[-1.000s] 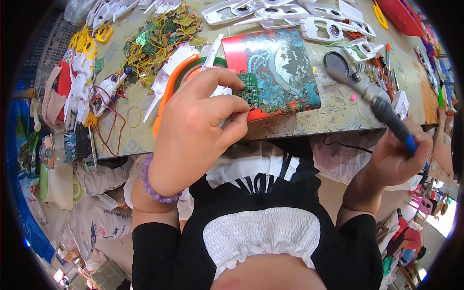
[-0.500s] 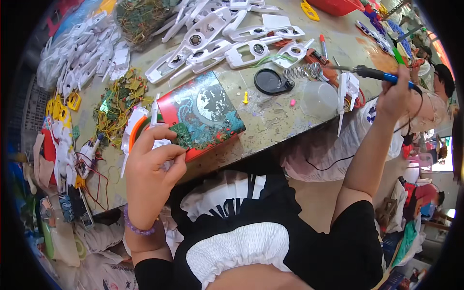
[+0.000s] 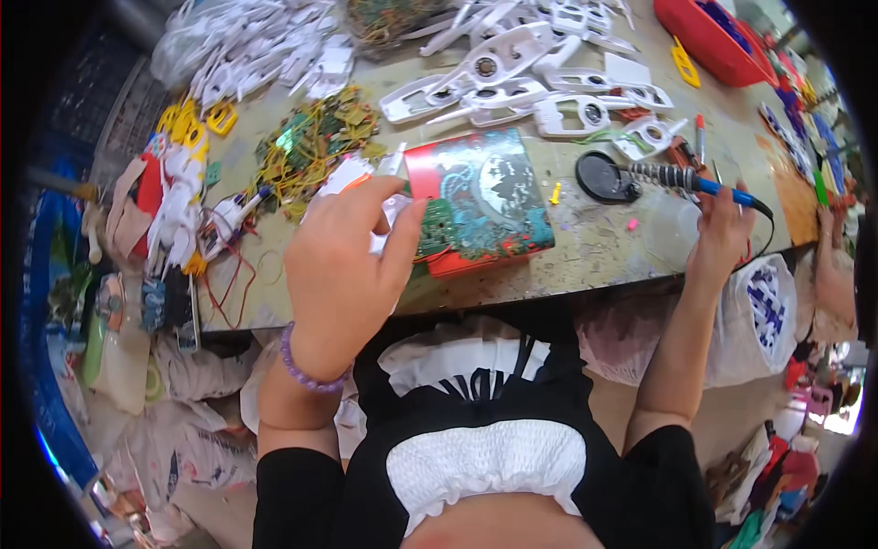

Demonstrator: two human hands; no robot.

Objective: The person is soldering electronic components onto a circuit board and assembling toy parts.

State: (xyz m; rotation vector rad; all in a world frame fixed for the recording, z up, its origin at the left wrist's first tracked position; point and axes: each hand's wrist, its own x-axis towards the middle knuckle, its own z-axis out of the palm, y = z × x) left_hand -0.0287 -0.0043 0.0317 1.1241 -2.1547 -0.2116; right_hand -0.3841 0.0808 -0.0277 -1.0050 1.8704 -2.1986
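Across the cluttered workbench (image 3: pixel 585 252), white plastic shells (image 3: pixel 512 78) and circuit boards (image 3: pixel 311 146) lie scattered.

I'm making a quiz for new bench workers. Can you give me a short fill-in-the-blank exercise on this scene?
1. The right hand holds a soldering iron with a ____ handle.
2. The left hand holds a white plastic part over the ____ tin.
3. The bracelet on the left wrist is ____.

Missing words: blue; red; purple

Scuffed, paint-flecked worktable (image 3: pixel 585 252) in daylight, blue tub (image 3: pixel 37 384) and stuffed plastic bags (image 3: pixel 197 457) on the floor beside it.
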